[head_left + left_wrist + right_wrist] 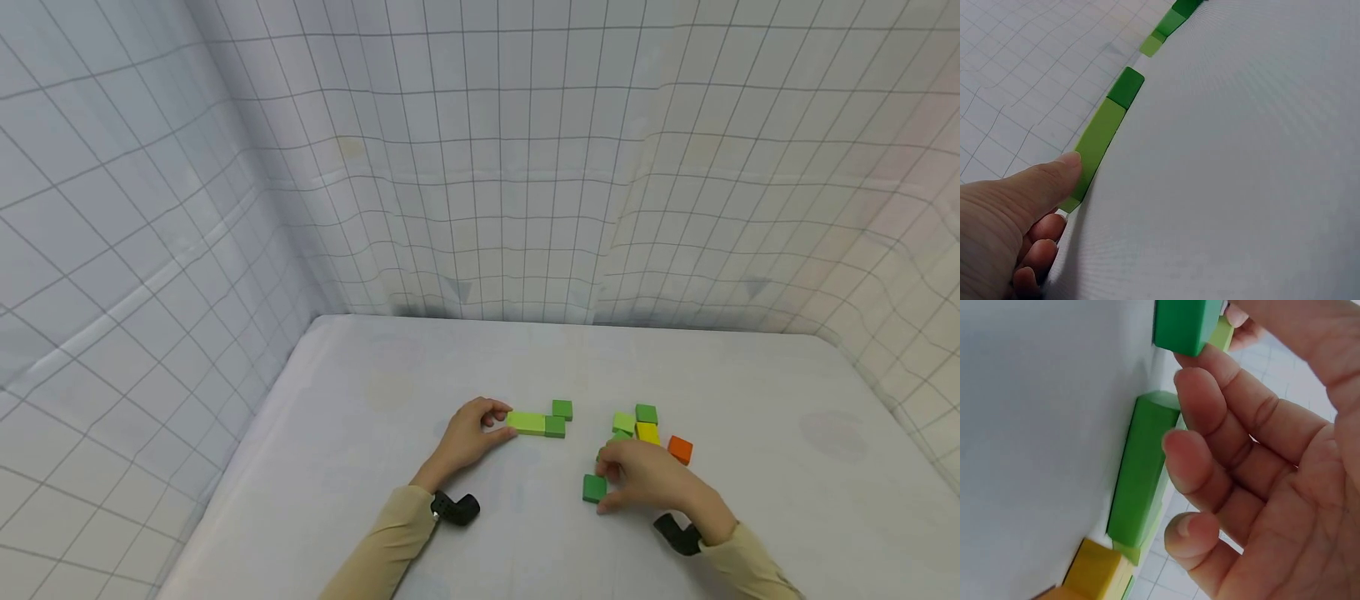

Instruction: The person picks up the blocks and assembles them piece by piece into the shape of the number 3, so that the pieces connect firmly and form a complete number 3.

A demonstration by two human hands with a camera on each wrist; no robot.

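My left hand pinches the left end of a long light green block between thumb and fingers. A green cube sits against that block's right end, and another green cube lies just behind it. On the right, my right hand holds a dark green cube between index finger and thumb; the thumb tip runs out of the right wrist view. Its other fingers are loosely bent beside a long green block, which the hand mostly hides in the head view.
Behind the right hand lie a light green cube, a green cube and a yellow block. An orange-red cube is to their right. The white table ends at a grid-patterned cloth.
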